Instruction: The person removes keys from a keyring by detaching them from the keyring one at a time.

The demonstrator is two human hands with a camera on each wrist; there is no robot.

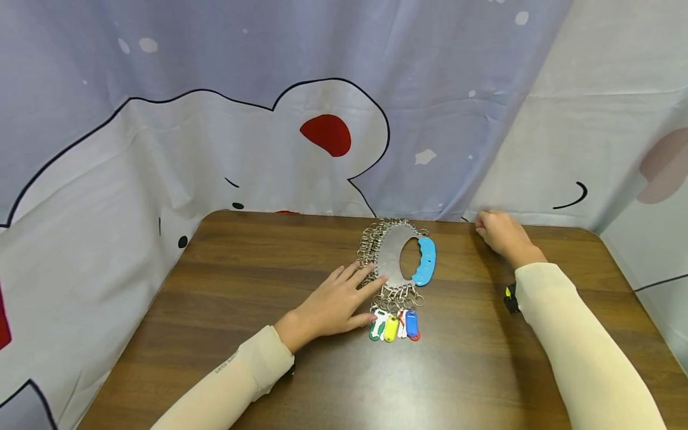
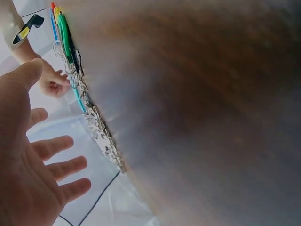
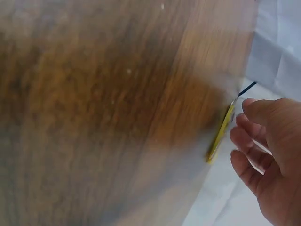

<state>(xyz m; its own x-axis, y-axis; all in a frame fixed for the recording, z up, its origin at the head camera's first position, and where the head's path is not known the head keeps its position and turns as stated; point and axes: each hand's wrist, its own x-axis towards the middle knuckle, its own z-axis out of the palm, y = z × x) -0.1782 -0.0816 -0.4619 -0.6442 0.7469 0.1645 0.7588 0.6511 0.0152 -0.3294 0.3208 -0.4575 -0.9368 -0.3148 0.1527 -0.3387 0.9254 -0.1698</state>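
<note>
A key ring holder [image 1: 391,254], a grey crescent plate with a blue handle [image 1: 427,261], lies on the table with metal clips and rings along its outer edge. Several coloured key tags [image 1: 391,329] hang from its near end, among them green, yellow, blue and red. My left hand [image 1: 332,303] is spread palm down at the holder's left side, fingers straight and overlapping the rings. Far right, at the table's back edge, is my right hand [image 1: 503,236], its fingers loosely bent. Beside those fingers lies a yellow key tag [image 3: 220,135] with a small ring, hidden in the head view.
The brown wooden table [image 1: 258,257] ends at a printed curtain [image 1: 430,107] behind it. More curtain hangs at both sides. A wrist strap with a dark device [image 1: 511,298] shows at the right sleeve.
</note>
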